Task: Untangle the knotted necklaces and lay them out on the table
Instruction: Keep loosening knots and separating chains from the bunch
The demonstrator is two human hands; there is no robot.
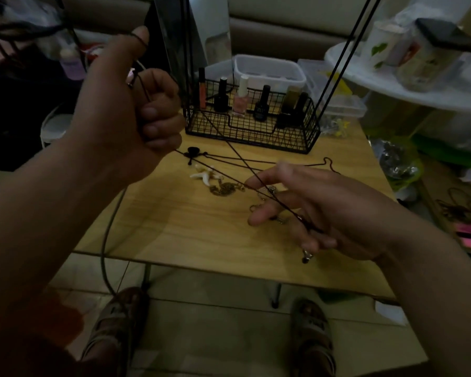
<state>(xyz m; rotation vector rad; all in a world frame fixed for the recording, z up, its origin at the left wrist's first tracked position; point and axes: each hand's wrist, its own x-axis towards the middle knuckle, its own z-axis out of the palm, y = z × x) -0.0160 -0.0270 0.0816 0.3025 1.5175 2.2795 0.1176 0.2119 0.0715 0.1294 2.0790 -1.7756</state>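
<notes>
My left hand (pixel 136 104) is raised over the table's left side, its fingers curled round a thin black cord necklace (pixel 229 170), with a loop over the thumb. The cord runs taut down to my right hand (pixel 310 210), which pinches it between its fingers above the wooden table (pixel 174 227); a small dark bead hangs below that hand. A black knot piece (pixel 193 152) of the cord hangs just over the table. On the table lie a white shell pendant (pixel 203 174), a tangled gold chain (pixel 225 189) and a silver chain (pixel 267 193) partly hidden by my right hand.
A black wire basket (pixel 252 137) with several nail polish bottles stands at the table's back. Clear plastic boxes (pixel 269 69) sit behind it. A round white shelf (pixel 408 85) with jars is at the right. A grey cable (pixel 105 240) hangs off the left edge. My feet are under the table.
</notes>
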